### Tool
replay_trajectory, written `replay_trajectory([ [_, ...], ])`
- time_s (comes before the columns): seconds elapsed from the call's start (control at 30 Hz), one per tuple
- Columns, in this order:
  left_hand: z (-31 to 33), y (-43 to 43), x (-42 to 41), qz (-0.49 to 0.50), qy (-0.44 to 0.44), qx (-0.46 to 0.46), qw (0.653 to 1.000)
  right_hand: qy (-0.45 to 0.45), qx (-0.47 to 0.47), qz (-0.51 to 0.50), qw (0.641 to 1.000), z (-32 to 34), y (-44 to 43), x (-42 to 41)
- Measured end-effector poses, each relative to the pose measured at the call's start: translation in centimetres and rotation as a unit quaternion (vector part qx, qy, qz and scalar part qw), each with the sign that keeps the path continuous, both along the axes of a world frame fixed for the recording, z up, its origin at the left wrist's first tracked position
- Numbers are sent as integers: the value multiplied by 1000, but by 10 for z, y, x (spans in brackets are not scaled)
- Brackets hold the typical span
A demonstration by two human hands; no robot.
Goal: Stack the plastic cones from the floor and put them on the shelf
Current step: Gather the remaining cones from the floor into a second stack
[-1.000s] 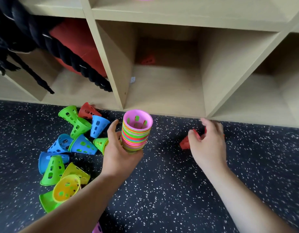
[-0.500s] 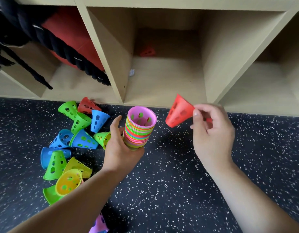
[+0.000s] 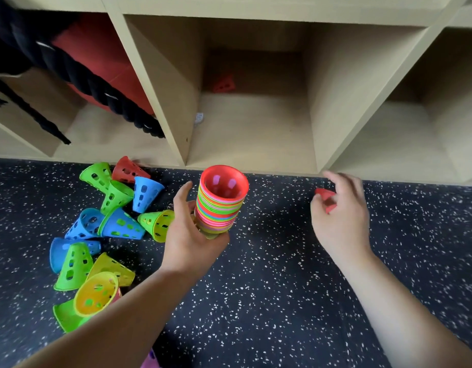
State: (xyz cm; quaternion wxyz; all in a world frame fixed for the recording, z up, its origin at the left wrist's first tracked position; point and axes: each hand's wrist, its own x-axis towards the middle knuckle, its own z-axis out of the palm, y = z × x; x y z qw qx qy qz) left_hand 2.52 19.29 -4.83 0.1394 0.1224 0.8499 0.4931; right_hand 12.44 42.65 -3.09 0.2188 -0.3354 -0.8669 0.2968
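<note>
- Head view, we've got left hand [image 3: 192,235] fingers wrapped round the cone stack [image 3: 220,208], over the floor [image 3: 256,288]
- right hand [image 3: 341,219] fingers curled round a red cone [image 3: 324,193] by the shelf [image 3: 155,83]

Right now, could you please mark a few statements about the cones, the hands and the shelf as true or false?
1. The left hand grips the stack of cones. True.
2. The stack's top cone is blue. False: it is red.
3. The right hand has its fingers curled round a red cone on the floor. True.
4. The middle compartment of the shelf holds nothing. False: a second red cone lies at its back.
5. The loose cones lie right of the stack. False: they lie to its left.
</note>
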Motion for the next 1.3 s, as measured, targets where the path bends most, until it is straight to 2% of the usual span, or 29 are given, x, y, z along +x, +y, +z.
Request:
replay_trajectory([
  [0.07,-1,2,3,2,-3,5,1000,-118,-4,-34,992,-19,22,4],
  [0.13,-3,5,7,0,-7,5,1000,-167,-13,-46,985,-33,38,6],
  [0.33,-7,2,10,5,-20,0,1000,-148,-29,-66,986,-46,52,6],
  [0.4,-8,0,9,10,-21,-9,1000,-118,-36,-56,991,-40,44,4],
  [0.5,-8,-5,5,22,-27,-18,999,12,-73,-32,997,-13,16,-2],
  [0.6,-9,-12,3,31,-30,-18,999,140,-104,21,984,31,-20,-10],
  [0.7,-8,-18,4,41,-21,-13,999,223,-66,114,966,69,-54,-22],
  [0.77,-7,-22,6,50,-18,-3,999,239,-37,201,949,75,-72,-32],
  [0.87,-7,-30,8,59,-19,19,998,215,-37,316,923,67,-90,-40],
  [0.93,-5,-38,8,70,-17,27,997,225,-84,315,918,62,-96,-42],
  [1.0,-3,-48,8,79,-7,29,996,229,-177,227,930,55,-101,-45],
  [1.03,-1,-54,7,85,-4,35,996,209,-221,168,937,51,-103,-49],
  [1.1,2,-69,5,101,-2,50,994,96,-282,100,949,34,-110,-60],
  [1.2,9,-92,2,133,5,62,989,-86,-349,116,926,1,-132,-81],
  [1.3,19,-117,1,168,17,65,983,-143,-368,131,909,-18,-166,-105],
])
